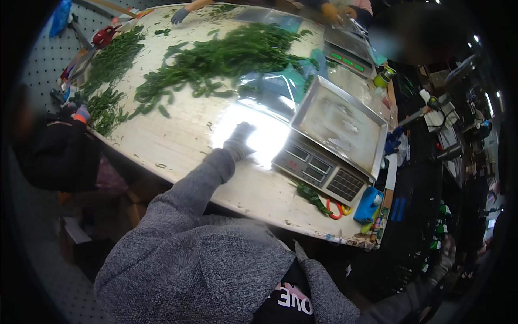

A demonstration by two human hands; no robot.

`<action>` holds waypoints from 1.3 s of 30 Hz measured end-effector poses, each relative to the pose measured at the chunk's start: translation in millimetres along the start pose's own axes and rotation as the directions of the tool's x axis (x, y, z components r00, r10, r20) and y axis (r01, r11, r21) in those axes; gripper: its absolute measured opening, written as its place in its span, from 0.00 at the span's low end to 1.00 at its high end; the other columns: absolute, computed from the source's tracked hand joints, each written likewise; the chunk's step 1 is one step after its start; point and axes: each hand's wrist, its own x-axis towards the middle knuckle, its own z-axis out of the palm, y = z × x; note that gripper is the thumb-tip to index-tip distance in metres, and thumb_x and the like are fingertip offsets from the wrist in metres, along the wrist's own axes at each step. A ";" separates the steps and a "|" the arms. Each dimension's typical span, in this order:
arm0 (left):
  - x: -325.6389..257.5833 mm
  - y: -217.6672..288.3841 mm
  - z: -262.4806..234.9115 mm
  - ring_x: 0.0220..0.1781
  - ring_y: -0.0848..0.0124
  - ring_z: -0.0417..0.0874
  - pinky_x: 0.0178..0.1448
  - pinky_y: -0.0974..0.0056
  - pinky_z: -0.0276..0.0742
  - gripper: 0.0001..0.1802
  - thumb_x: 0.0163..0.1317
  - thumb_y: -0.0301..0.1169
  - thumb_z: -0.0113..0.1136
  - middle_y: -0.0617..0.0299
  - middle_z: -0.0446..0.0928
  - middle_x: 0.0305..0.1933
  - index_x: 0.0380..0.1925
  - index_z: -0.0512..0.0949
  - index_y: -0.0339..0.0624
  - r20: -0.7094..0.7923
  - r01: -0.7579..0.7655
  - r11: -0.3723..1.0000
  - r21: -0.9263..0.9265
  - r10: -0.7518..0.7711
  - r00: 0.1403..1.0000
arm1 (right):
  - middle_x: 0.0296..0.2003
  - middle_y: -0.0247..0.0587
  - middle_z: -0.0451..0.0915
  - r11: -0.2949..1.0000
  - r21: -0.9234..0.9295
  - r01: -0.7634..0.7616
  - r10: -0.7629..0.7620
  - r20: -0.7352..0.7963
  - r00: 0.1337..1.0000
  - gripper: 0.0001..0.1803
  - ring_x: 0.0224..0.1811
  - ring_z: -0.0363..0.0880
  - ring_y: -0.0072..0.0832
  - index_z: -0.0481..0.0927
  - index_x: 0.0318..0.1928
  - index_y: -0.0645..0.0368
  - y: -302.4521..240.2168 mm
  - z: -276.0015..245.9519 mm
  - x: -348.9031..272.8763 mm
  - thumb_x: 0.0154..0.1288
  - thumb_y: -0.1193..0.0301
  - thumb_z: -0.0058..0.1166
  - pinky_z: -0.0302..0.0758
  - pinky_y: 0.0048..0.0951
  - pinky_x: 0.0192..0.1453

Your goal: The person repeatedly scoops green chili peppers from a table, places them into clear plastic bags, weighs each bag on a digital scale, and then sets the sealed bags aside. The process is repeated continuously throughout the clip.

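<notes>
Pale and worn, the bench point(178, 141) fills the upper middle of the view, with a bright glare patch near its centre. A large heap of green chilli peppers point(221, 56) lies across the far half, from 10 o'clock round to 12 o'clock, and a second, thinner band of peppers point(110, 65) runs along the left edge.

The person's left hand point(238, 141), in a grey knit glove, rests on the bench at the edge of the glare, just left of the electronic weighing scale point(329, 143). Fingers appear extended and flat; nothing is seen in its grasp, though glare hides the fingertips. The grey fleece sleeve point(189, 189) runs back toward 6 o'clock.

The right hand point(445, 259), also gloved, hangs low at 4 o'clock, well apart from the bench, in dark shadow; whether it is clenched or released cannot be told.

The scale carries a bare steel weighing pan point(340, 121) and a keypad facing the person. A second scale point(348, 51) stands beyond it at 1 o'clock. Clear plastic bags point(275, 86) lie between the heap and the pan. At the near right corner, around 4 o'clock, lie a few loose peppers point(310, 194), red-handled scissors point(334, 208) and a blue tape dispenser point(368, 205).

Other workers' gloved hands show at 9 o'clock point(81, 113), 11 o'clock point(179, 15) and 1 o'clock point(330, 11).
</notes>
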 end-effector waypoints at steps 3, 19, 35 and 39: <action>13.9 -46.1 -3.1 0.46 0.59 0.73 0.49 0.62 0.70 0.20 0.49 0.40 0.54 0.50 0.73 0.40 0.39 0.72 0.39 0.258 -0.047 0.996 0.075 0.027 0.966 | 0.38 0.37 0.77 0.949 0.230 0.217 -0.256 0.152 0.955 0.14 0.40 0.73 0.26 0.75 0.44 0.59 -84.1 98.4 -26.8 0.63 0.65 0.44 0.68 0.24 0.47; 89.1 -105.3 -100.8 0.22 0.77 0.66 0.26 0.74 0.65 0.03 0.54 0.27 0.53 0.68 0.67 0.21 0.25 0.71 0.41 0.115 -0.101 -0.618 -0.780 -0.300 0.947 | 0.37 0.40 0.78 0.923 0.335 -0.190 -0.239 0.885 0.399 0.14 0.39 0.75 0.25 0.75 0.45 0.60 -277.5 406.0 -190.1 0.57 0.70 0.52 0.72 0.22 0.45; -29.9 -55.5 -69.4 0.22 0.65 0.74 0.27 0.63 0.71 0.04 0.46 0.30 0.51 0.61 0.70 0.18 0.19 0.72 0.42 -0.130 -0.236 0.943 -0.236 0.210 0.969 | 0.36 0.42 0.76 0.453 0.680 -0.577 -0.149 0.696 0.703 0.10 0.38 0.74 0.25 0.72 0.39 0.62 -212.7 452.9 -182.8 0.58 0.72 0.52 0.72 0.20 0.40; -37.8 -40.4 -70.6 0.19 0.66 0.74 0.19 0.62 0.69 0.07 0.47 0.31 0.51 0.59 0.70 0.17 0.17 0.73 0.41 -0.096 -0.445 0.894 0.060 0.449 0.889 | 0.36 0.43 0.75 0.792 0.607 0.070 -0.471 0.533 0.703 0.14 0.33 0.72 0.26 0.75 0.35 0.60 -234.6 442.5 -190.6 0.59 0.62 0.49 0.69 0.29 0.40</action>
